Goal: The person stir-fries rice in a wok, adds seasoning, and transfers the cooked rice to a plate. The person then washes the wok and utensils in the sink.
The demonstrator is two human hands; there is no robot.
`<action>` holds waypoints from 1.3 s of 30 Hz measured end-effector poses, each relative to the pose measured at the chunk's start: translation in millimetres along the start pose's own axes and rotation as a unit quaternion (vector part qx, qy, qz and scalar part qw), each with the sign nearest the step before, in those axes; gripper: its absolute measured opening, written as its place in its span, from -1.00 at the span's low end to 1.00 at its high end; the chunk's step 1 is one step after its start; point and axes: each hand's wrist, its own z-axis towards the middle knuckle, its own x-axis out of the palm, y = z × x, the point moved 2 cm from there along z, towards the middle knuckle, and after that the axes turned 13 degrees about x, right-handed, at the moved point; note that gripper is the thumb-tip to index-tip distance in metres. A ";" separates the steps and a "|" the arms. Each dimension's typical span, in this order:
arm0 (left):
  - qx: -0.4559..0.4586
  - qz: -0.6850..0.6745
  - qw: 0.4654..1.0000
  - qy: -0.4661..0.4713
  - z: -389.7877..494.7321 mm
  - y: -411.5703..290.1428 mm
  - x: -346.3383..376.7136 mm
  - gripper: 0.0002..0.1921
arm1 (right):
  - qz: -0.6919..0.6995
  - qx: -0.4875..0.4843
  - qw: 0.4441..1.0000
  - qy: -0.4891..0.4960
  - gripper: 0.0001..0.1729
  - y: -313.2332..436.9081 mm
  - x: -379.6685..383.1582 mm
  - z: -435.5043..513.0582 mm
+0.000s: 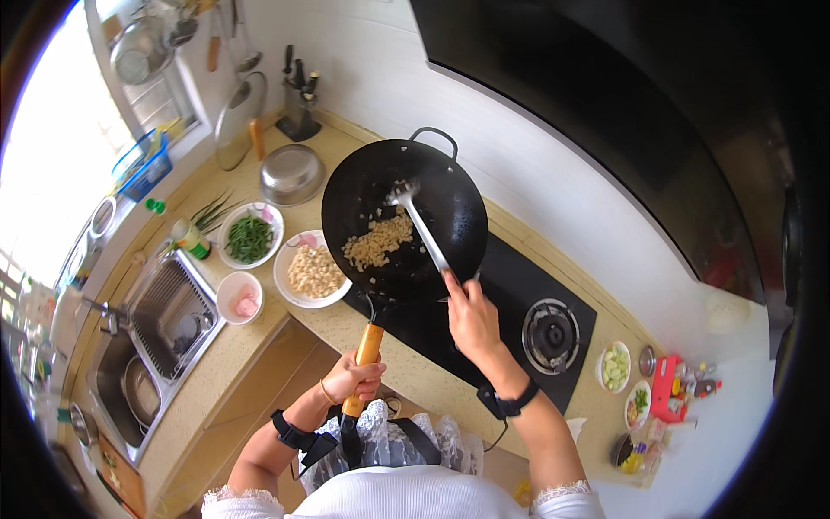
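A black wok (454, 207) stands over the left side of the gas stove, with pale diced food (378, 241) heaped in its lower left part. My left hand (355, 378) is closed around the wok's wooden handle (369, 344). In my right hand (473, 318) is a metal spatula (425, 233), its head down on the wok's far inner wall with a few bits of food about it. Left of the wok, a bowl of pale diced food (314, 271) sits close to its rim. Beside that are a bowl of chopped greens (249, 240) and a small bowl with pink contents (241, 300).
A free burner (551, 336) lies right of the wok on the black stove (509, 272). Farther right are a bowl of cut green vegetable (613, 368) and a red box (666, 389). A double sink (214, 314), upturned metal bowl (293, 174) and knife block (299, 123) occupy the left. A range hood (583, 97) overhangs.
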 end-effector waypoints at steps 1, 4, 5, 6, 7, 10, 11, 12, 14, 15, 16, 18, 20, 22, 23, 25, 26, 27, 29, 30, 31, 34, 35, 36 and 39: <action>0.013 0.000 1.000 -0.008 -7.6 -0.7 -0.7 -0.82 | 0.043 0.012 0.999 0.029 -0.49 4.1 -6.2 -14.2; 0.051 0.008 0.998 -0.032 -29.4 -4.6 -7.5 -0.82 | 0.145 -0.029 0.988 0.044 -0.50 12.2 -30.2 -36.1; 0.064 0.012 0.997 -0.041 -35.1 -6.6 -9.2 -0.82 | 0.173 -0.041 0.983 0.042 -0.51 16.2 -33.0 -33.8; 0.074 0.016 0.996 -0.049 -42.5 -9.6 -12.8 -0.82 | 0.201 -0.048 0.978 0.039 -0.53 22.6 -32.9 -29.9; 0.082 0.023 0.995 -0.058 -49.1 -13.3 -16.2 -0.82 | 0.228 -0.047 0.972 0.037 -0.54 31.0 -26.7 -20.7; 0.110 0.058 0.990 -0.071 -66.2 -26.2 -24.2 -0.81 | 0.284 -0.116 0.952 -0.010 -0.51 61.5 0.1 16.3; 0.118 0.072 0.987 -0.077 -71.3 -31.5 -27.9 -0.81 | 0.278 -0.132 0.951 0.005 -0.51 68.5 5.1 20.7; 0.122 0.083 0.986 -0.075 -74.4 -37.0 -31.5 -0.80 | 0.272 -0.148 0.951 0.019 -0.51 72.2 6.5 24.2; 0.134 0.097 0.981 -0.097 -81.8 -48.5 -42.9 -0.79 | 0.246 -0.161 0.953 0.071 -0.51 75.1 1.8 21.5; 0.138 0.100 0.980 -0.106 -85.3 -52.5 -48.6 -0.78 | 0.233 -0.168 0.954 0.082 -0.52 74.1 -4.9 18.2; 0.147 0.108 0.978 -0.099 -87.4 -57.7 -54.9 -0.78 | 0.209 -0.165 0.959 0.092 -0.52 70.9 -12.9 13.9; 0.152 0.104 0.977 -0.107 -94.4 -65.2 -67.9 -0.78 | 0.181 -0.164 0.965 0.094 -0.53 69.8 -24.1 10.4; 0.154 0.100 0.976 -0.114 -97.9 -73.0 -79.2 -0.78 | 0.180 -0.160 0.967 0.085 -0.54 78.3 -23.8 15.9; 0.157 0.106 0.975 -0.113 -102.6 -79.9 -89.4 -0.78 | 0.246 -0.165 0.952 0.079 -0.56 98.3 -8.7 31.8; 0.153 0.107 0.976 -0.115 -105.5 -83.3 -94.6 -0.78 | 0.279 -0.164 0.943 0.078 -0.57 109.7 1.2 41.6; 0.144 0.103 0.977 -0.116 -110.9 -89.1 -104.0 -0.78 | 0.347 -0.124 0.918 0.147 -0.58 129.8 20.8 59.3; 0.140 0.103 0.978 -0.118 -113.5 -93.3 -109.4 -0.78 | 0.359 -0.131 0.910 0.162 -0.57 133.2 21.8 66.0; 0.138 0.108 0.978 -0.114 -116.7 -97.2 -114.7 -0.78 | 0.361 -0.135 0.900 0.203 -0.57 134.6 22.0 71.1; 0.139 0.110 0.979 -0.104 -119.2 -100.6 -123.6 -0.78 | 0.279 -0.170 0.923 0.201 -0.58 124.0 8.3 75.5; 0.142 0.113 0.978 -0.104 -119.6 -102.3 -128.6 -0.78 | 0.257 -0.185 0.927 0.200 -0.58 115.8 -1.4 76.5; 0.144 0.119 0.976 -0.110 -119.7 -102.9 -133.2 -0.78 | 0.226 -0.179 0.935 0.208 -0.58 107.1 -8.7 75.4; 0.154 0.142 0.970 -0.124 -118.5 -105.0 -144.3 -0.77 | 0.220 -0.138 0.952 0.161 -0.60 98.7 -15.7 67.6; 0.157 0.150 0.968 -0.124 -117.8 -105.8 -146.9 -0.77 | 0.216 -0.154 0.956 0.124 -0.58 104.6 -10.7 67.4; 0.156 0.159 0.967 -0.127 -117.0 -106.1 -148.5 -0.77 | 0.222 -0.157 0.959 0.081 -0.56 113.1 -2.3 67.4; 0.163 0.170 0.963 -0.130 -115.0 -107.1 -152.1 -0.78 | 0.230 -0.156 0.961 -0.017 -0.52 151.4 37.2 78.3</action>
